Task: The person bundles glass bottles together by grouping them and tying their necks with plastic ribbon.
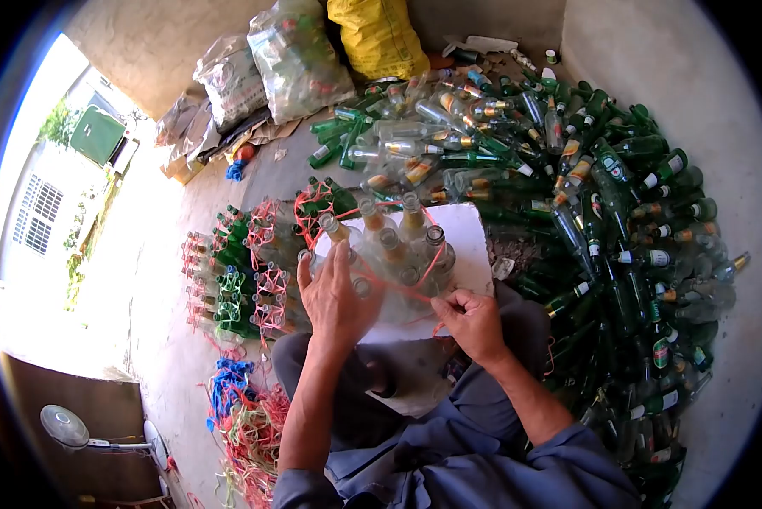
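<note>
Seemingly, clear bottles stand empty.

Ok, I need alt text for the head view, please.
The right hand pinches red string beside clear glass bottles grouped on a white surface, with the left hand raised at their near-left side. Tied bundles of bottles stand to the left, and loose green and clear bottles lie heaped to the right.
</note>
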Available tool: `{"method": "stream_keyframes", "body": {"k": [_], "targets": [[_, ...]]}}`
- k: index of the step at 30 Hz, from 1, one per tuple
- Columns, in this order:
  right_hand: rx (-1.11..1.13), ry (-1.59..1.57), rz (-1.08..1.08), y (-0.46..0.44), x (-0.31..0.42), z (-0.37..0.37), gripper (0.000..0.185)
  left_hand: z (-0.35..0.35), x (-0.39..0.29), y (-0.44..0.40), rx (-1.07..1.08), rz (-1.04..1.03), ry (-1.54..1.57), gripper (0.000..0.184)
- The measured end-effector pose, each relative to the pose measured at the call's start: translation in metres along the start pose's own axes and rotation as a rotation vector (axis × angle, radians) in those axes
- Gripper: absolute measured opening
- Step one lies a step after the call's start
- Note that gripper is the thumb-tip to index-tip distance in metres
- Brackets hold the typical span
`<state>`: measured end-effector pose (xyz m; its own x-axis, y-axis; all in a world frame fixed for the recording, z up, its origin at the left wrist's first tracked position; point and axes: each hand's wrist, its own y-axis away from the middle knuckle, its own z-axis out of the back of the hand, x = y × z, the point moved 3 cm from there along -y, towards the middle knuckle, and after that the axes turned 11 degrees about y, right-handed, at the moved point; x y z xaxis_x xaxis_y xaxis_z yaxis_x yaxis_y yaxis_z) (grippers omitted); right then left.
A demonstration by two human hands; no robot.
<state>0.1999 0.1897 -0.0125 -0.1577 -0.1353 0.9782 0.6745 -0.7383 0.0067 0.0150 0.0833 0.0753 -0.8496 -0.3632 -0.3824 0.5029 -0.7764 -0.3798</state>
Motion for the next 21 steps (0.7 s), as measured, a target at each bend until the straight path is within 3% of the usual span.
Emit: {"method": "stream_keyframes", "body": {"k": [4, 10, 13, 19, 21], "targets": [[-0.056, 0.041, 0.042, 0.003, 0.012, 0.005, 0.025, -0.002, -0.002, 0.000, -0.007, 0.004, -0.027, 0.082], [-0.073, 0.095, 0.065, 0.006, 0.017, 0.009, 0.026, -0.004, -0.005, 0.003, -0.105, -0.062, -0.064, 0.067], [-0.077, 0.098, 0.079, 0.007, 0.014, 0.008, 0.027, -0.004, -0.005, 0.004, -0.017, 0.024, -0.037, 0.081], [-0.107, 0.234, 0.198, 0.009, 0.018, 0.014, 0.026, -0.006, -0.004, 0.004, -0.050, 0.012, -0.064, 0.078], [-0.112, 0.310, 0.260, 0.010, 0.020, 0.016, 0.026, -0.006, -0.006, 0.004, -0.128, -0.054, -0.066, 0.064]]}}
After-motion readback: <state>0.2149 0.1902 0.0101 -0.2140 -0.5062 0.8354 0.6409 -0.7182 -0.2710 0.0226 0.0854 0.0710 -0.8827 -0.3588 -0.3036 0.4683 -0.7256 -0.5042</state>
